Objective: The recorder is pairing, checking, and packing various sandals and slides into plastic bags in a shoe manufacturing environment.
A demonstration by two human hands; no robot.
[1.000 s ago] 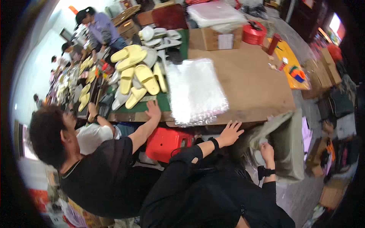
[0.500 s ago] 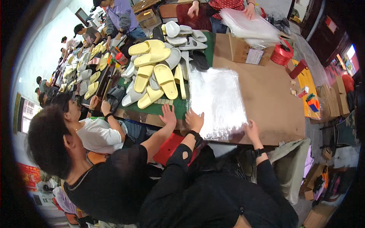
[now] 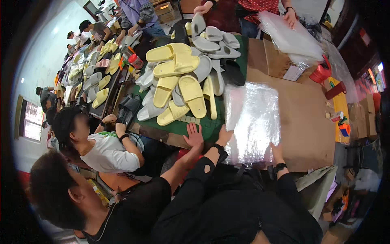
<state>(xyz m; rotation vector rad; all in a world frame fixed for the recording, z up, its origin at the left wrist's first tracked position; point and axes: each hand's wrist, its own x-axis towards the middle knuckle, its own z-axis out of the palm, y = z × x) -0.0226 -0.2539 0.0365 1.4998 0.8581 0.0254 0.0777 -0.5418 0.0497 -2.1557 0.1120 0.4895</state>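
Both hands on the stack of clear bags (image 3: 254, 122), near edge of the bench (image 3: 308, 122).
Left hand (image 3: 224, 134) rests flat at the stack's near-left corner, right hand (image 3: 277, 151) at the near-right edge; fingers of both look spread and pressing, clamped on nothing. Another person's hand (image 3: 194, 136) lies on the green mat (image 3: 211, 124) just left. To peel cleanly: pin the stack with one palm, lift only the top sheet by a corner, keep clear of the yellow and grey slippers (image 3: 183, 87) beside.
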